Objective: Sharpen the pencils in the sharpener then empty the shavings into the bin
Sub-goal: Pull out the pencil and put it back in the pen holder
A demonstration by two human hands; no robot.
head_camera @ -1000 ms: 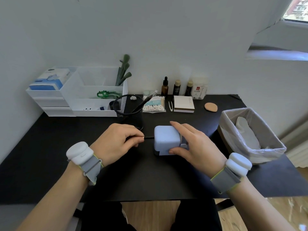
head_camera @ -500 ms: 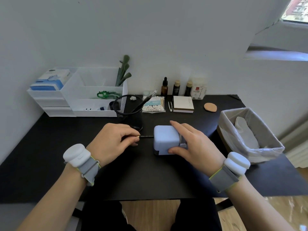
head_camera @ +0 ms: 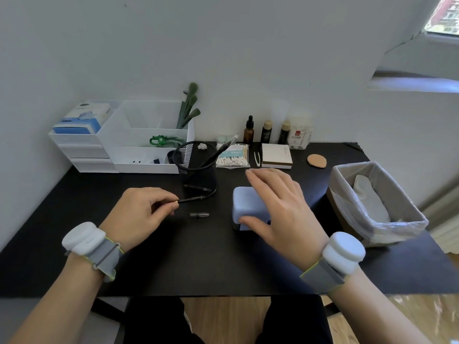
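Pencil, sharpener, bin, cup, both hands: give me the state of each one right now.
Pencil: out of the sharpener, pinched by the left hand.
Sharpener: upright on the desk, right hand resting on it, fingers straight.
Bin: lined, open.
Mesh cup: upright, holding a pen.

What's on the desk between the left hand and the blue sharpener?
In the head view, a small dark cap-like piece lies on the black desk between the left hand and the sharpener. The pencil pinched by that hand points into the gap.
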